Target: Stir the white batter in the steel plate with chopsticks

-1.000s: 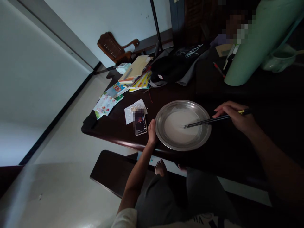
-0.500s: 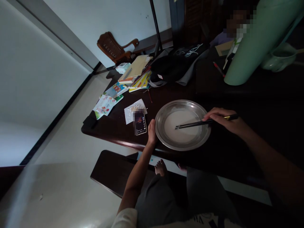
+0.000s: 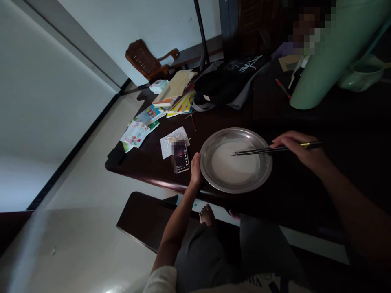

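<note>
A wide, shallow metal bowl [image 3: 266,171] rests near the front edge of the dark table, holding a milky white liquid [image 3: 233,170]. My left hand [image 3: 196,171] grips the bowl's left side, thumb by the rim, the other fingers mostly hidden. In my right hand [image 3: 301,147], to the right of the bowl, is a pair of dark chopsticks [image 3: 256,151]. They reach over the right rim, and their tips are at the liquid near the bowl's middle.
Left of the bowl lie a phone [image 3: 181,158] and a white packet [image 3: 168,145] with small sticks on it. Behind are stacked books [image 3: 180,103] and a black bag [image 3: 221,87]. A tall green cylinder [image 3: 330,61] stands back right, near a person. A bench [image 3: 142,219] sits below.
My right hand has moved right and slightly up with the chopsticks, and their tips have shifted right and up in the bowl. My left hand stays on the bowl.
</note>
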`<move>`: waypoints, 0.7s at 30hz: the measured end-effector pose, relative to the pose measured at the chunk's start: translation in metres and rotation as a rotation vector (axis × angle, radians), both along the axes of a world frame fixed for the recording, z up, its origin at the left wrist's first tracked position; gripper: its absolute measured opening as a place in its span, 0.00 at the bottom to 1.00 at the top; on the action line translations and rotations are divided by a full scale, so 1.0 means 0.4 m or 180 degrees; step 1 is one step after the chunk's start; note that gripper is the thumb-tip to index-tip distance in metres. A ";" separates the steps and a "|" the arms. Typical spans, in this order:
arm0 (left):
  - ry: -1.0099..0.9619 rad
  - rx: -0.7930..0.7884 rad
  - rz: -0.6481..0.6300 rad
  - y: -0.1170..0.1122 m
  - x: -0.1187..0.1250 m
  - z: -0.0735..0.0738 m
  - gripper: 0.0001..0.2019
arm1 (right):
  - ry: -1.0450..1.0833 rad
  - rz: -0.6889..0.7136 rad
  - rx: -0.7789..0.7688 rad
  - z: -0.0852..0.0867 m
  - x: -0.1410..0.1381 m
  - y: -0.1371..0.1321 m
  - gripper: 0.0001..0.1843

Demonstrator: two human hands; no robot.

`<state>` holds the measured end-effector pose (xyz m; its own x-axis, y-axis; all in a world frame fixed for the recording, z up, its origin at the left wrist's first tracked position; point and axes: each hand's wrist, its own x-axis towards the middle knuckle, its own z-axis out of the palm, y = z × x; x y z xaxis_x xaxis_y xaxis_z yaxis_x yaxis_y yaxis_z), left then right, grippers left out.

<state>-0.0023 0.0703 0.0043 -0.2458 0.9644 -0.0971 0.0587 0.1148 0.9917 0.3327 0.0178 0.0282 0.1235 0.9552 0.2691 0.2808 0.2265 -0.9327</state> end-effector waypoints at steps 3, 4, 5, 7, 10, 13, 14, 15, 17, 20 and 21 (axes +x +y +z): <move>-0.0013 0.0025 -0.0057 0.001 -0.002 0.000 0.30 | 0.0236 -0.0021 -0.0067 -0.004 0.003 -0.001 0.19; 0.0000 0.0041 -0.0055 0.001 -0.002 0.000 0.30 | 0.0197 0.0120 -0.0110 -0.006 0.000 -0.001 0.19; 0.0016 0.0058 -0.0040 0.001 -0.001 0.001 0.29 | 0.0101 0.0271 -0.0142 -0.006 -0.004 -0.002 0.18; 0.0013 0.0069 -0.0021 0.001 0.001 0.001 0.29 | -0.0139 0.0424 -0.0134 -0.005 -0.010 -0.001 0.18; -0.0080 0.0029 -0.0059 0.000 0.002 0.004 0.30 | -0.0092 0.0145 -0.0051 0.001 -0.007 0.000 0.19; -0.0085 -0.0015 -0.0074 -0.002 0.003 0.008 0.31 | 0.0165 -0.0034 -0.0089 0.000 -0.003 -0.002 0.21; -0.0069 -0.0020 -0.0063 -0.002 0.003 0.009 0.31 | 0.0151 0.0049 -0.0120 -0.002 -0.004 -0.003 0.21; -0.0054 -0.0023 -0.0044 -0.002 0.003 0.010 0.31 | 0.0080 0.0186 -0.0142 -0.004 -0.006 -0.003 0.21; -0.0034 -0.0035 0.0013 -0.002 0.005 0.010 0.30 | -0.0128 0.0419 -0.0138 -0.006 -0.009 -0.004 0.20; -0.0064 -0.0060 0.0044 -0.002 0.006 0.010 0.29 | -0.0145 0.0196 -0.0048 -0.004 -0.006 -0.002 0.19; -0.0088 -0.0062 0.0025 -0.002 0.006 0.010 0.29 | -0.0042 0.0039 -0.0036 -0.002 -0.004 -0.002 0.20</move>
